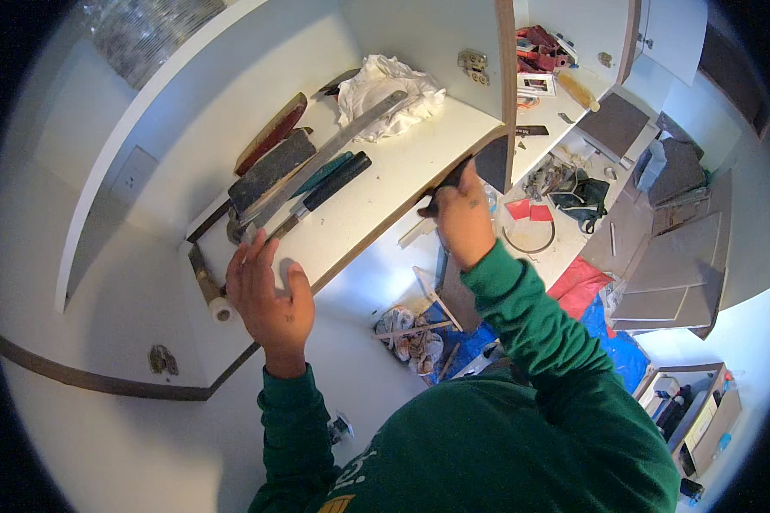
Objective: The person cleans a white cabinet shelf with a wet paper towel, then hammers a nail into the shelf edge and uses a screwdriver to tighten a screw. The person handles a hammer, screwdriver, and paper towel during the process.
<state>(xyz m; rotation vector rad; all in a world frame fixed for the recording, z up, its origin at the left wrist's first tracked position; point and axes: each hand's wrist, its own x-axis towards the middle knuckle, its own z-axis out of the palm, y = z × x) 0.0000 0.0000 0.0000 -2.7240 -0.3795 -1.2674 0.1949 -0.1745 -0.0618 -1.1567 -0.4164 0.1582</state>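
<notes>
My left hand (274,303) is at the left front of a white cabinet shelf (351,214). Its fingers are stretched out, with the tips beside the near ends of a long grey metal bar (316,162) and a black-handled tool (338,181). My right hand (468,222) is closed around a black object (445,186) at the shelf's front edge; the fingers hide its kind. Behind the bar lie a teal-handled tool (323,175), a dark rectangular block (269,169) and a reddish-brown tapered piece (271,132). The bar's far end overlaps a crumpled white cloth (393,90).
Hinges (473,67) are fixed to the cabinet panels. A rolled tube (218,303) pokes out by my left hand. To the right, a second shelf (539,154) holds assorted items. Below are grey panels (672,265), blue sheeting (629,342) and an open box (684,406) of tools.
</notes>
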